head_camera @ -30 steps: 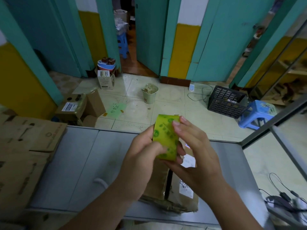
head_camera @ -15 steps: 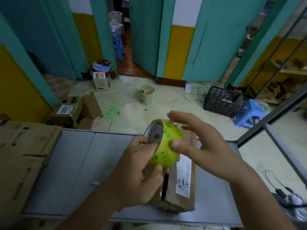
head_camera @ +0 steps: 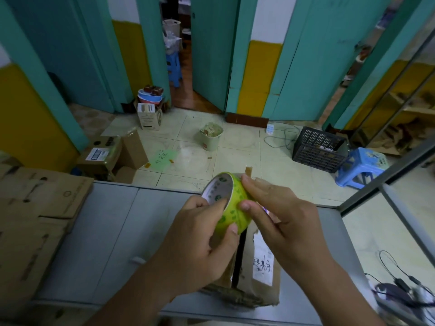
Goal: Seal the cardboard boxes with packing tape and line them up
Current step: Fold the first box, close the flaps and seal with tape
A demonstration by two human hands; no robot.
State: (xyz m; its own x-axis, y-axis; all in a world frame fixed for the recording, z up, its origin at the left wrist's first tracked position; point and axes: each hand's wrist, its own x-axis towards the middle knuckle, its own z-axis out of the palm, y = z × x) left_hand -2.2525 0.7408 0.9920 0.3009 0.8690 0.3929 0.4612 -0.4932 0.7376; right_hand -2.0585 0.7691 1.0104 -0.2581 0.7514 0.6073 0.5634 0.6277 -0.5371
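Note:
A green roll of packing tape (head_camera: 231,208) is held above a worn cardboard box (head_camera: 255,271) lying on the grey metal table (head_camera: 98,231). My left hand (head_camera: 200,241) grips the roll, thumb at the white core and fingers round the lower edge. My right hand (head_camera: 275,215) touches the roll's outer face with thumb and fingertips; whether it pinches the tape end I cannot tell. The box has a dark seam down its top and a white label with writing; its near-left part is hidden by my left hand.
Flattened cardboard (head_camera: 30,220) is stacked at the table's left end. On the tiled floor beyond stand open boxes (head_camera: 113,154), a small bin (head_camera: 210,136), a black crate (head_camera: 317,149) and a blue stool (head_camera: 360,165). Cables (head_camera: 400,290) lie at the right.
The roll has turned from edge-on so that its core faces left. My right fingers have slid over its outer face. The view has shifted slightly downward.

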